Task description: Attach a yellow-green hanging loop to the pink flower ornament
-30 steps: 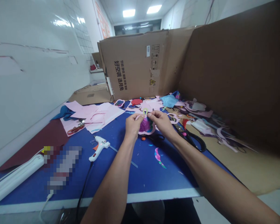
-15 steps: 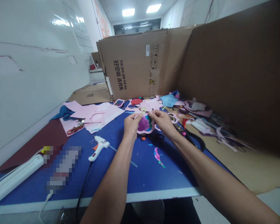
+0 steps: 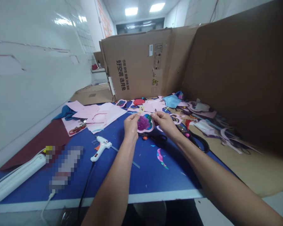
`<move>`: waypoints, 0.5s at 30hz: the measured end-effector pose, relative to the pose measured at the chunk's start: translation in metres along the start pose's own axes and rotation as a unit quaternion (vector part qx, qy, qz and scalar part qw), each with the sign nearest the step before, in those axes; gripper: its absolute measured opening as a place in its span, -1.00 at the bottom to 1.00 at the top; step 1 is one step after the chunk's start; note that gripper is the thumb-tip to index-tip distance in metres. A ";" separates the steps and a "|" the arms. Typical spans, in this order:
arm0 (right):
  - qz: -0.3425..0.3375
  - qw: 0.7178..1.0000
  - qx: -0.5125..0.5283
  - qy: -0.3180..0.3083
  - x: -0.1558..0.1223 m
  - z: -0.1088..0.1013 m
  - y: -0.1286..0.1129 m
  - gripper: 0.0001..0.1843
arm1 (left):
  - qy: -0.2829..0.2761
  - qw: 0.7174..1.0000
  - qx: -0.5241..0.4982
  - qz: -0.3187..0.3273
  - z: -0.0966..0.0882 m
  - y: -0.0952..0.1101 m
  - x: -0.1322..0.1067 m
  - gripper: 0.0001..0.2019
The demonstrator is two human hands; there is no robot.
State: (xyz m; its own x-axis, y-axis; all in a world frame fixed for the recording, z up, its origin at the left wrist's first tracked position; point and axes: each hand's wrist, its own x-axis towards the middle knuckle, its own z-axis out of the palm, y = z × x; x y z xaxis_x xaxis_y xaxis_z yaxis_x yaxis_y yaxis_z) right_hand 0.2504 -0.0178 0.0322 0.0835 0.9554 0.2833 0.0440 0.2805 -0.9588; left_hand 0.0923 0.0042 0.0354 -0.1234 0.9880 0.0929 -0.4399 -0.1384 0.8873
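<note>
Between my hands, above the blue table, is a pink-edged, scallop-shaped fabric ornament with a purple flower and green and blue patches. A yellow-green loop stands up at its top. My left hand pinches its left edge, and my right hand pinches the upper right edge. Below it lie an orange bead and black-handled scissors, partly in shadow. A white glue gun lies left of my left forearm, with a clear glue stick in its back end.
Pink paper sheets lie at the back left. Paper offcuts cover the brown board on the right. Larger black-handled scissors rest beside my right forearm. A white power strip sits at the left; cardboard walls enclose the back and right.
The ornament has turned slightly and its loop now leans further left. Both hands keep their pinch on it. The camera view has shifted a little.
</note>
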 end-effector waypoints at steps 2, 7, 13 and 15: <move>0.009 1.000 0.004 -0.006 0.000 0.000 0.001 -0.28 | 0.000 1.000 -0.002 0.002 0.000 0.000 0.000 -0.56; 0.012 1.000 0.005 -0.005 -0.002 0.000 0.001 -0.26 | 0.007 1.000 0.003 0.008 -0.003 -0.002 0.002 -0.57; -0.007 1.000 -0.011 0.003 -0.003 0.001 -0.005 -0.36 | 0.001 1.000 -0.005 0.012 -0.002 -0.003 0.001 -0.60; -0.009 1.000 -0.011 0.002 -0.003 0.001 -0.006 -0.35 | 0.001 1.000 -0.013 0.005 -0.001 -0.003 0.002 -0.60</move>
State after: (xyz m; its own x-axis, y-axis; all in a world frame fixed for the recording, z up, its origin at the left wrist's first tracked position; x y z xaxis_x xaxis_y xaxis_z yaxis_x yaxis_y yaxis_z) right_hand 0.2490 -0.0218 0.0369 0.0871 0.9496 0.3013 0.0668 0.2962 -0.9528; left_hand 0.0921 0.0063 0.0325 -0.1297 0.9865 0.0997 -0.4609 -0.1490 0.8748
